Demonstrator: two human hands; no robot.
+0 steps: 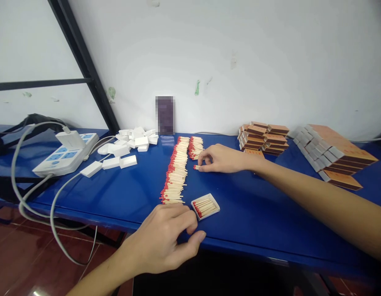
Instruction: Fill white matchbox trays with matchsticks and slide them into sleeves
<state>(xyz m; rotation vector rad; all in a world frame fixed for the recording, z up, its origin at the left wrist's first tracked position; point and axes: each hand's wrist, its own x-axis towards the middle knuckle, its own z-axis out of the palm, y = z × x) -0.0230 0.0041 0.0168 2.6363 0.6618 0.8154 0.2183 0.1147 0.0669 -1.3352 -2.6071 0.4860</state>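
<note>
My right hand (pixel 221 158) pinches a few red-tipped matches (pixel 197 167) between thumb and fingertips, just above the table. It is beside the near end of a short row of matches (pixel 195 147). A longer row of matches (pixel 175 172) runs to the left of it, heads pointing left. My left hand (pixel 170 236) is at the table's front edge, thumb apart from the loosely curled fingers, with nothing seen in it. Just beyond its index finger lies a white matchbox tray (pixel 215 210), partly filled with matches. The left hand's other fingertips are hidden.
Blue table (pixel 135 189) against a white wall. White empty trays (pixel 128 161) lie in a heap at the back left, near a power strip (pixel 65 154) with cables. Stacked matchbox sleeves (pixel 275 139) and stacked filled-looking matchboxes (pixel 347 148) stand right. A blurred dark rectangle (pixel 165 115) leans on the wall.
</note>
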